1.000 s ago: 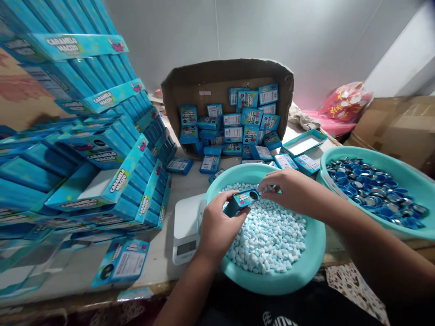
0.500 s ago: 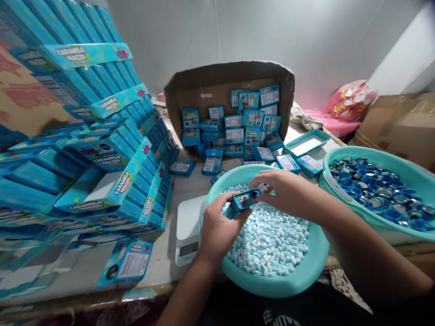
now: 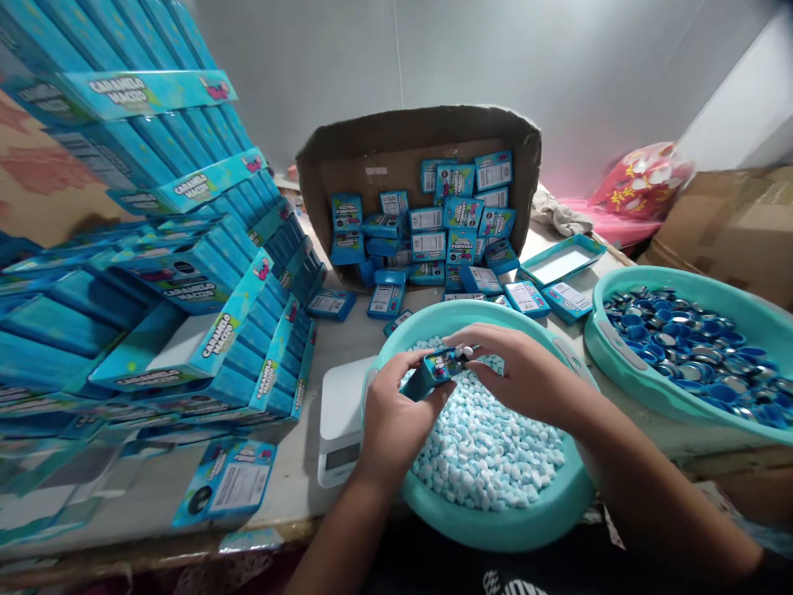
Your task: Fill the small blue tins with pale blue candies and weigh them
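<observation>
My left hand [image 3: 396, 409] is wrapped round a small blue candy box [image 3: 437, 369], tilted above the turquoise tub. Against the box's right end, my right hand [image 3: 524, 364] has its fingers bent together around a few white candies [image 3: 464, 353]. Part of that end is hidden by the fingers. Beneath both hands, the turquoise tub [image 3: 489, 529] holds a mass of pale blue and white candies [image 3: 489, 454].
A white scale [image 3: 343, 405] stands left of the tub. Display boxes [image 3: 204, 281] are stacked at the left. A cardboard carton [image 3: 365, 157] behind contains several small blue boxes. Another turquoise tub [image 3: 619, 351] with blue and silver caps [image 3: 694, 347] is at the right.
The right hand has shifted slightly left along the box's end, and white candies show more clearly at its fingertips. The left hand still holds the box, tilted a little differently.
</observation>
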{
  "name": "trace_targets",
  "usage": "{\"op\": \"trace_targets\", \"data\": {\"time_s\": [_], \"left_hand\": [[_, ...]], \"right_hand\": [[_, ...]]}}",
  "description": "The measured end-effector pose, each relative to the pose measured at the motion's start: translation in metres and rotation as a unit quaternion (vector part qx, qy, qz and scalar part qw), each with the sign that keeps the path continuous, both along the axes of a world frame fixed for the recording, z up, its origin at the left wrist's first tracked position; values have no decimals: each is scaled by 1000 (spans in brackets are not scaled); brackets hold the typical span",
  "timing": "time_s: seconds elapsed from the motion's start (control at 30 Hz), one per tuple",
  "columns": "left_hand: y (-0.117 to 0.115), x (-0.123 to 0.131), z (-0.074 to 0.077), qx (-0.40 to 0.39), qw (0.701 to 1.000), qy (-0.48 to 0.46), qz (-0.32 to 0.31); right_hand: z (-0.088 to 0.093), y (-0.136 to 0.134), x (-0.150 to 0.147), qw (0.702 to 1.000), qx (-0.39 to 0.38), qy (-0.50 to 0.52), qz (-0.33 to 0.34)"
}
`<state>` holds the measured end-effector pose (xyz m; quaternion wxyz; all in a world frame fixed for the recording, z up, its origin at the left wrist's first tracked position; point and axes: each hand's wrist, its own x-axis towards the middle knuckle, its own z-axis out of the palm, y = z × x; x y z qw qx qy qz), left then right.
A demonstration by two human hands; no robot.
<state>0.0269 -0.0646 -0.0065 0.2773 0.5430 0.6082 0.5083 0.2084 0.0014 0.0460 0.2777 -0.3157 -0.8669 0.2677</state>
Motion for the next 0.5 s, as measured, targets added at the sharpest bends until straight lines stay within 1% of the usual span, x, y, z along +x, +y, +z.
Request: {"op": "trace_targets", "data": {"time_s": [0.13, 0.2, 0.33, 0.4, 0.5], "left_hand": [[1, 0, 0, -8, 1000, -14, -1], [1, 0, -1, -11, 1000, -17, 4], [0, 0, -2, -7, 1000, -9, 17], [1, 0, -2, -3, 1000, -3, 22], [1, 0, -2, -2, 1000, 0, 22]], "right_hand": [[-9, -2, 0, 999, 17, 52, 0], [-12, 0, 1, 997, 21, 79, -14], [-19, 4, 3, 989, -14, 136, -51], [-21, 6, 3, 988, -20, 147, -44], [-22, 10, 3, 989, 6, 143, -32]]}}
